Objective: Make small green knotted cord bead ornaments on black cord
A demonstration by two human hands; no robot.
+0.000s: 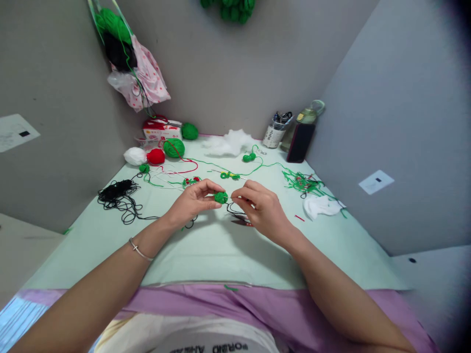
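A small round green crocheted piece (221,197) is pinched between the thumb and fingers of my left hand (196,198), above the table. Close on its right, my right hand (259,203) has its fingertips pressed together on a thin, light needle (228,197) whose tip meets the green piece. Black yarn (231,208) loops down between the two hands. Partly hidden beneath my right hand lie scissors (241,220). Just behind the hands rest a yellow-handled crochet hook (230,175) with green crochet on it and a small red-and-green piece (191,181).
To the left are tangled black yarn (117,192) and white (135,156), red (156,156) and green (174,148) balls. White stuffing (235,142), a pen cup (274,133) and a phone (300,142) stand at the back. Green scraps (303,182) lie right.
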